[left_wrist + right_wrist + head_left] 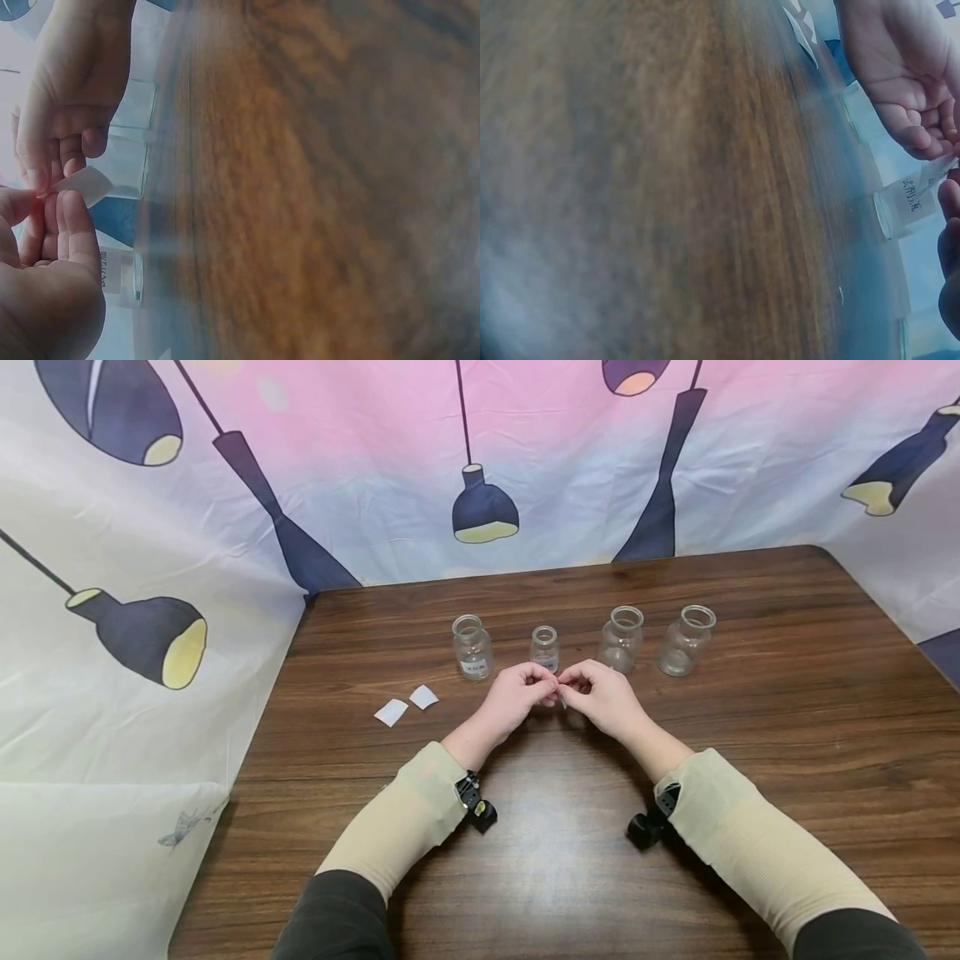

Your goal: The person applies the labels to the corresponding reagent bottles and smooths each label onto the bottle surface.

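In front of the small glass jar (544, 639), my left hand (517, 693) and right hand (600, 695) meet at the fingertips. A small white paper label (91, 184) is pinched between them, and the fingers hide part of it. The left wrist view has my left hand (52, 300) below and my right hand (79, 82) above, thumbs meeting at the label's edge. Printed characters show on the jar (906, 204) behind the fingers in the right wrist view. A larger jar (472, 647) with a printed label stands left of the hands.
Two glass jars without visible labels, one (621, 639) behind my right hand and another (684, 643) farther right, stand open on the wooden table (540, 860). Two white paper pieces, one (392, 712) nearer and one (423, 697) farther, lie at the left. A patterned cloth (405, 460) hangs behind.
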`<state>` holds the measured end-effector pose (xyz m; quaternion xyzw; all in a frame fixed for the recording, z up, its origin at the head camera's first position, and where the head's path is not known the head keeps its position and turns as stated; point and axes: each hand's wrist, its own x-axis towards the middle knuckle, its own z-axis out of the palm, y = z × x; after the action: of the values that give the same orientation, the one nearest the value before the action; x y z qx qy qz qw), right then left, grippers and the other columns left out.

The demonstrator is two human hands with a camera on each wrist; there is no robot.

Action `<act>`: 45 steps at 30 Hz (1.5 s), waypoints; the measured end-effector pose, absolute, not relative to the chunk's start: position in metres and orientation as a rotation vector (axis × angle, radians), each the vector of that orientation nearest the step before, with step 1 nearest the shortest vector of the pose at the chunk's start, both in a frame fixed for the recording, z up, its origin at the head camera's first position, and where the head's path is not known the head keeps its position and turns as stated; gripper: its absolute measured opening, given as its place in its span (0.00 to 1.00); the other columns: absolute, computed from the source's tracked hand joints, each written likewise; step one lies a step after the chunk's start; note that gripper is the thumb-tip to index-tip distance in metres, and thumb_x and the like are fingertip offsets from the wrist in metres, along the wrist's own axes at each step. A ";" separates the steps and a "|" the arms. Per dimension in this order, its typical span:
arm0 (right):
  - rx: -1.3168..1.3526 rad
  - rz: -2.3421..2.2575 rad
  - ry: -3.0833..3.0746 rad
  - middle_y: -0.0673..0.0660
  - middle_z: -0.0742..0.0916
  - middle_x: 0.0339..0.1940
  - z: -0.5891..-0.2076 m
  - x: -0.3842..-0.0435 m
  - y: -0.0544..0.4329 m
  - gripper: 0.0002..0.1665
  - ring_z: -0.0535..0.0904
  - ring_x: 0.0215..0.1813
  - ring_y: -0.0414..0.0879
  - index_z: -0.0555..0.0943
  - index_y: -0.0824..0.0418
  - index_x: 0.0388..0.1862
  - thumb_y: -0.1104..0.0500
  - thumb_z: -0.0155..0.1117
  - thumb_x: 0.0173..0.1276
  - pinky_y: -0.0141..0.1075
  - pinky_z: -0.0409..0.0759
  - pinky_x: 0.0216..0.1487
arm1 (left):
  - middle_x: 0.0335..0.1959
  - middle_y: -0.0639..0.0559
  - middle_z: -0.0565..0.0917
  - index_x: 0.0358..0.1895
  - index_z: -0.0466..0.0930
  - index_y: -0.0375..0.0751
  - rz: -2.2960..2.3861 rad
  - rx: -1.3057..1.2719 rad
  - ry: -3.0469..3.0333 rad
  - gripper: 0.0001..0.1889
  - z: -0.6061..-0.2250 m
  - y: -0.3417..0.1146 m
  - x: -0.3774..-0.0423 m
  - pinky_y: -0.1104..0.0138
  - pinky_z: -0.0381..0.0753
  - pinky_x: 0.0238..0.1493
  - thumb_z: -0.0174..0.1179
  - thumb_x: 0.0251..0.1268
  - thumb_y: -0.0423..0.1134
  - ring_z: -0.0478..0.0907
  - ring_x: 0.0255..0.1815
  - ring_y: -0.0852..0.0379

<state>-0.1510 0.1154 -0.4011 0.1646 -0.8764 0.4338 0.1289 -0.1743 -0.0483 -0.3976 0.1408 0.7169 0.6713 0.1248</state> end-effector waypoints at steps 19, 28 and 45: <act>0.355 1.352 -2.582 0.56 0.84 0.33 -0.402 -0.151 0.120 0.10 0.78 0.35 0.46 0.81 0.63 0.37 0.58 0.68 0.60 0.38 0.74 0.37 | 0.24 0.50 0.78 0.35 0.74 0.22 2.094 0.328 1.913 0.04 -0.401 -0.044 -0.174 0.71 0.78 0.32 0.52 0.61 0.23 0.77 0.25 0.62; 0.516 1.234 -2.485 0.53 0.83 0.30 -0.405 -0.150 0.118 0.05 0.75 0.33 0.44 0.83 0.62 0.34 0.62 0.68 0.59 0.35 0.72 0.35 | 0.25 0.49 0.79 0.34 0.74 0.25 2.125 0.261 1.770 0.03 -0.398 -0.043 -0.172 0.70 0.79 0.31 0.51 0.63 0.22 0.78 0.25 0.60; 0.520 1.299 -2.505 0.53 0.85 0.36 -0.402 -0.148 0.117 0.08 0.78 0.36 0.44 0.84 0.61 0.39 0.61 0.68 0.60 0.36 0.76 0.37 | 0.27 0.48 0.80 0.38 0.74 0.21 2.022 0.391 1.912 0.06 -0.397 -0.052 -0.175 0.69 0.79 0.34 0.52 0.64 0.25 0.78 0.27 0.59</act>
<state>-0.1483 0.1173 -0.4022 0.1795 -0.8649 0.4486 0.1356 -0.1747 -0.0520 -0.3975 0.1371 0.6712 0.7096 0.1649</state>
